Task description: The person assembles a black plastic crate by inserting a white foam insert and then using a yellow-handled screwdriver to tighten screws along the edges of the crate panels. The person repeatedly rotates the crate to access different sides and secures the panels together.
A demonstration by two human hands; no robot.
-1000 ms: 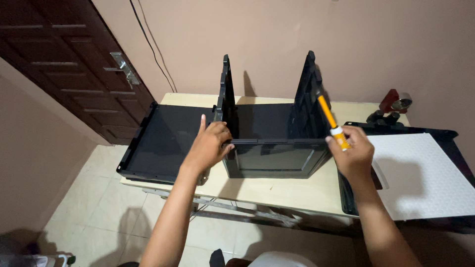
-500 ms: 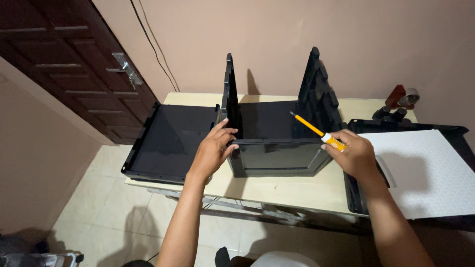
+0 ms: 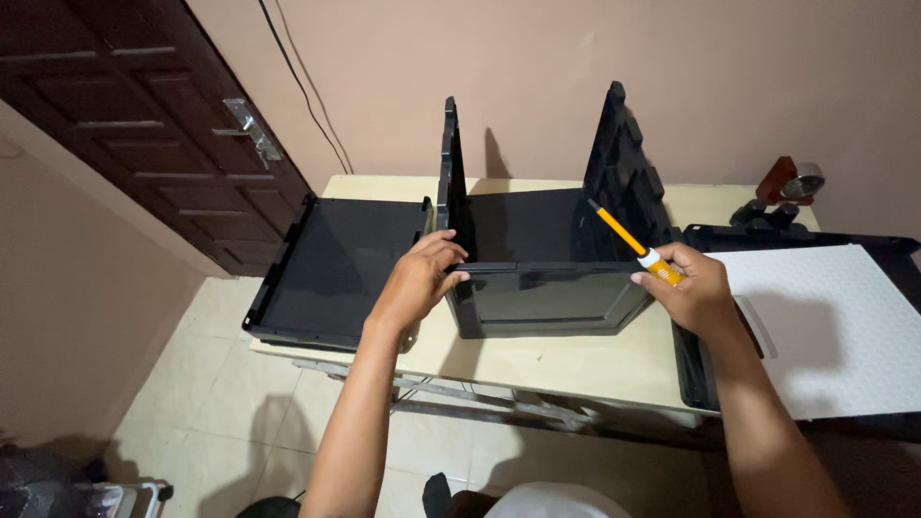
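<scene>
Tilted upward again — screwdriver [image 3: 633,243] (right fingers [image 3: 662,257] grip handle) over crate [image 3: 547,297].

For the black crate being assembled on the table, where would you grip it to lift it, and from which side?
Grip the black crate by its two upright side panels, left panel and right panel, coming down from above with one of the hands on each. They stand tall with free top edges, while the near wall is low and probably less firmly seated.

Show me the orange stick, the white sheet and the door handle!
Orange stick [image 3: 624,233], head view, middle of its shaft.
White sheet [image 3: 825,326], head view, bare middle.
Door handle [image 3: 251,130], head view, on the metal lever.
</scene>
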